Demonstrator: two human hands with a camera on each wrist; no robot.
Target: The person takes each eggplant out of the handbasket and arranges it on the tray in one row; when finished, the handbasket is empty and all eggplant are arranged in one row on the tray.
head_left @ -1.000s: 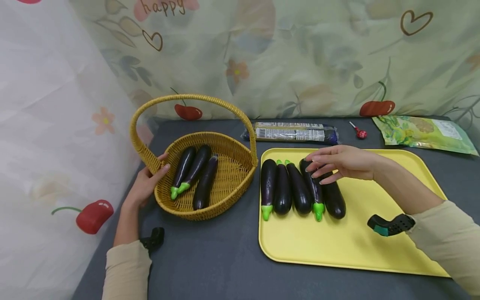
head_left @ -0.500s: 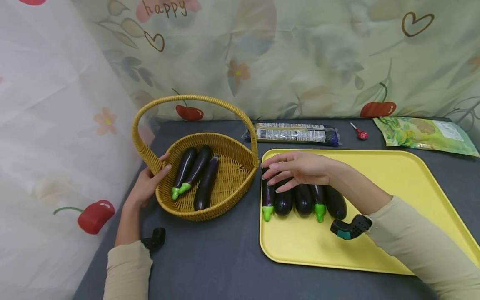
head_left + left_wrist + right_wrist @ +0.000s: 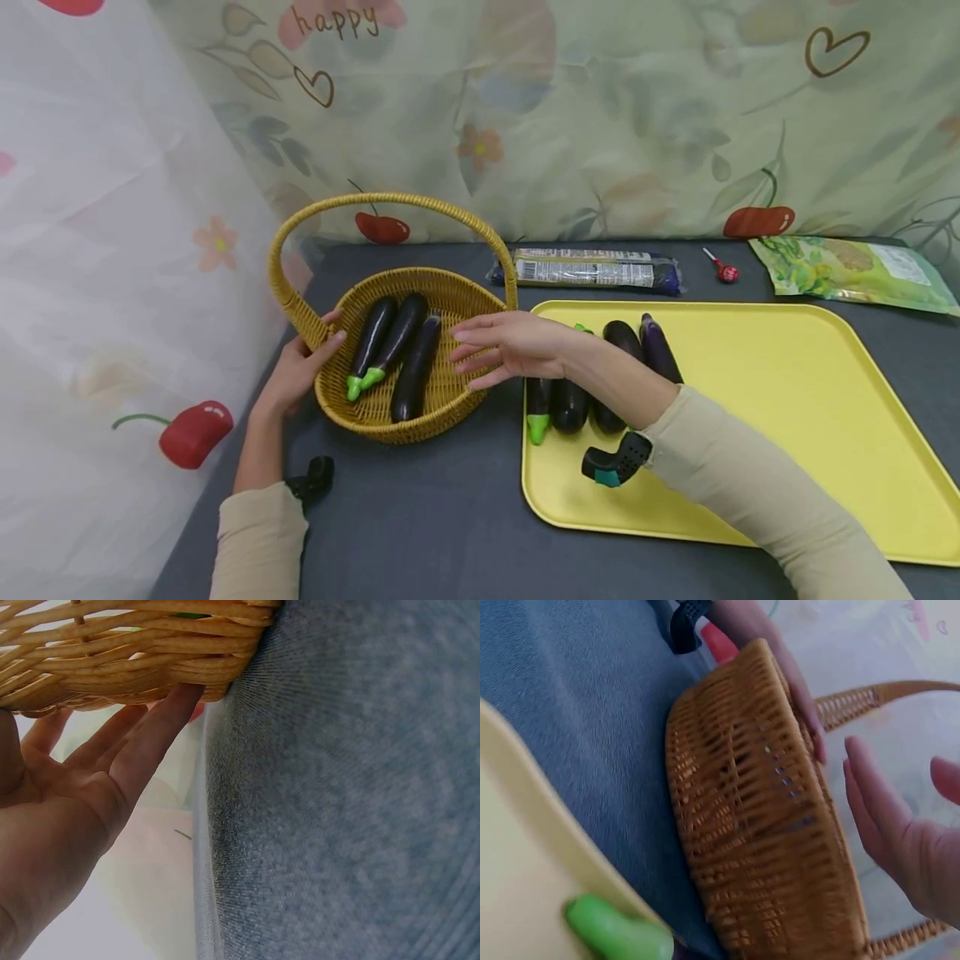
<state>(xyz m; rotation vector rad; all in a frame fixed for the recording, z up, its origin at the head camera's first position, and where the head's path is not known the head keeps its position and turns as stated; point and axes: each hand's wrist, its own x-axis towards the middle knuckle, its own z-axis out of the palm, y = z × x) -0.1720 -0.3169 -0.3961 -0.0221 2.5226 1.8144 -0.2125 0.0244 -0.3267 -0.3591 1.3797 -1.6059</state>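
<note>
Smooth yellow tray (image 3: 787, 375), coarse wicker basket (image 3: 442, 417): a basket pick seems under way.
The left hand (image 3: 294, 377) pinches the basket's left rim; the right hand (image 3: 517, 343), spread and empty, hangs over its right edge. Three glossy, elongated eggplants (image 3: 416, 371) lie inside, to the left; more line the tray's left edge. The next move likely calls for closing on one.

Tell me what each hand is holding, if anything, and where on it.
The left hand holds the wicker basket by its left rim, at the foot of the handle; the right hand, open above the basket, holds nothing.
</note>
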